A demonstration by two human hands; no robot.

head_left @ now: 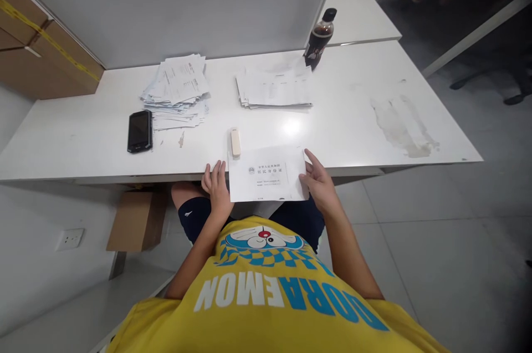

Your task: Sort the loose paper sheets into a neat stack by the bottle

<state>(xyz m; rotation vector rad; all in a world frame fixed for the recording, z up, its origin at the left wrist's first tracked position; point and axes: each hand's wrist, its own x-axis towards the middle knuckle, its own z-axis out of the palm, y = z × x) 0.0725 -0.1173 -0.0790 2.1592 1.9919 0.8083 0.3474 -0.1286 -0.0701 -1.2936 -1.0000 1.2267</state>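
A printed white sheet (270,175) lies at the front edge of the white table (353,120), partly sticking out over it. My right hand (320,184) pinches the sheet's right edge between thumb and fingers. At the sheet's left edge is my left hand (218,189), its fingers apart and resting by the table edge. A small cream-coloured block (235,142) sits just above the sheet's upper left corner. Further back stand a neater paper stack (274,87) and, to its left, a messy paper pile (178,87).
A black phone (140,131) lies left of the messy pile. A dark drink bottle (320,40) stands at the back, near the grey panel (199,4). Cardboard boxes (62,59) are at the far left, and another box (135,220) is below the table.
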